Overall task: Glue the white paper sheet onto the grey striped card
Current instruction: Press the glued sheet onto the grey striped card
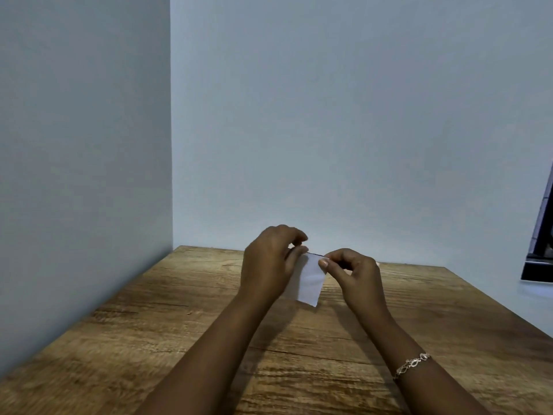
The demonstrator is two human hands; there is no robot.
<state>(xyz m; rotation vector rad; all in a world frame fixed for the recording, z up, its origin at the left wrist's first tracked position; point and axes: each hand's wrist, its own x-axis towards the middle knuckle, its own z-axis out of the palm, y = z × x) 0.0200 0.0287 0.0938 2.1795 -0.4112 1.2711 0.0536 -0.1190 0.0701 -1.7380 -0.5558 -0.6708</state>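
A small white paper sheet (311,281) hangs upright above the wooden table (149,324), held by its top edge. My left hand (267,262) pinches the top left corner between thumb and fingers. My right hand (351,272) pinches the top right corner with thumb and forefinger. A thin dark line runs along the paper's top edge between the two hands; I cannot tell whether it is the grey striped card. The sheet's left side is hidden behind my left hand. No glue is in view.
The table stands in a corner, with a pale wall at the left (83,145) and another behind (359,115). A dark framed object (541,241) hangs beyond the table's right edge. A bracelet (411,365) sits on my right wrist.
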